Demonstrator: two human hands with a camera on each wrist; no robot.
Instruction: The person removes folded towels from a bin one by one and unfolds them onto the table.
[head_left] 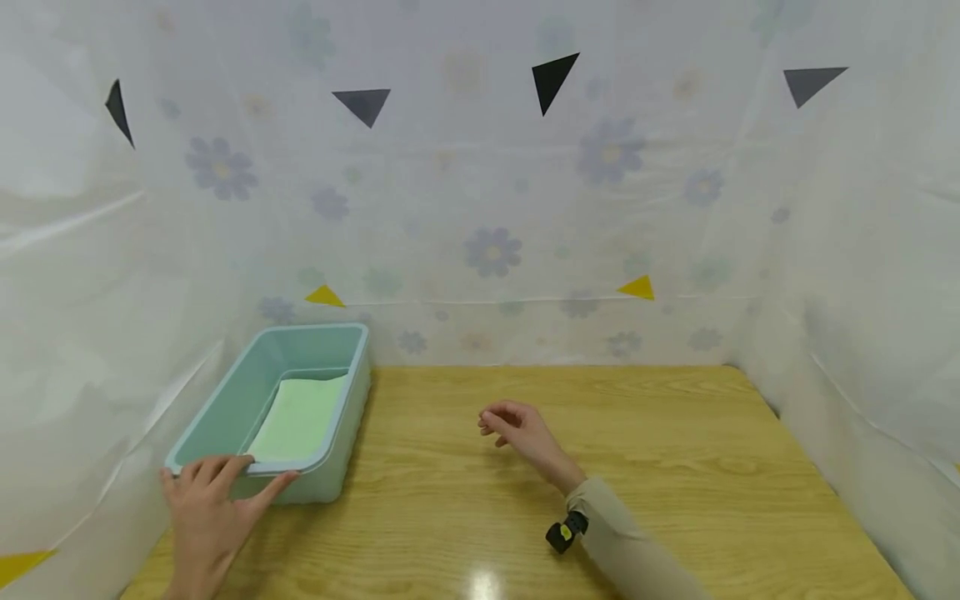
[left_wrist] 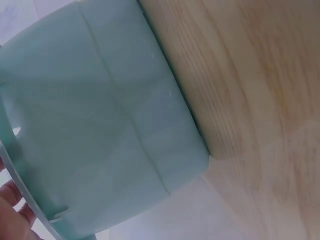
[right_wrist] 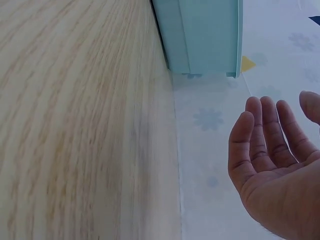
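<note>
The mint bin (head_left: 300,400), set at the table's (head_left: 675,467) far left with a pale green pad (head_left: 300,417) inside, is steadied at its near rim by the left hand (head_left: 210,500), fingers draped flat, while the right hand (head_left: 517,429) hangs loosely curled, empty, mid-table; bin's far floor hidden.

bin (head_left: 225,408): mint green | cloth (head_left: 300,417): pale green | table (head_left: 675,467): yellow wood grain

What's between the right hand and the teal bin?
Nothing visible. Only bare wooden table lies between the right hand, hovering empty mid-table, and the teal bin. The left hand already rests on the bin's near rim.
</note>
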